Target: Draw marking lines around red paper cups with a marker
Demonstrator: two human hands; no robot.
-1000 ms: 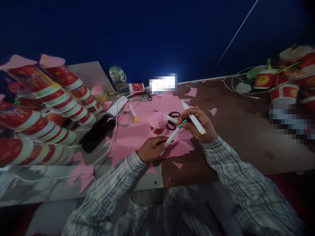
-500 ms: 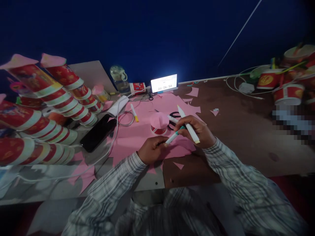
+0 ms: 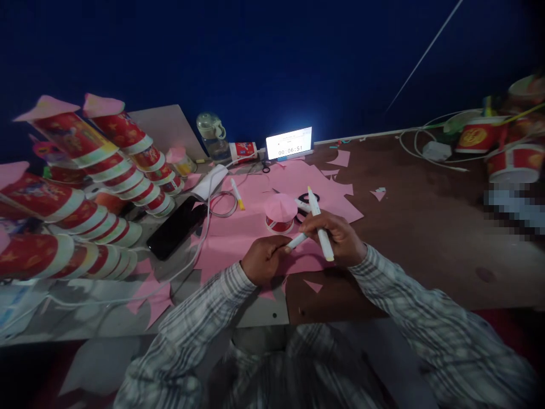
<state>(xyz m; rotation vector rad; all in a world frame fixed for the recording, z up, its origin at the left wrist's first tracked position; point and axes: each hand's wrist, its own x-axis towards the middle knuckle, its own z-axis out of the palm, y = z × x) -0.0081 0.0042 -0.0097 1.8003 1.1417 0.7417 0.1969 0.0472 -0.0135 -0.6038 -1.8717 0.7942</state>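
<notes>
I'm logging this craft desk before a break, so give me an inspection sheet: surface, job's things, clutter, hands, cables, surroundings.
Surface: brown tabletop beside a grey tabletop, pink paper sheets across the join.
Job's things: white marker, second marker, pink-topped cup just beyond them.
Clutter: scissors, phone, loose marker, stacked red cups, pink scraps.
Hands: left hand shut on the second marker; right hand shut on the white marker.
Cables: white cable crossing the paper; more cable far right.
Surroundings: blue wall, lit timer screen, bottle.
</notes>
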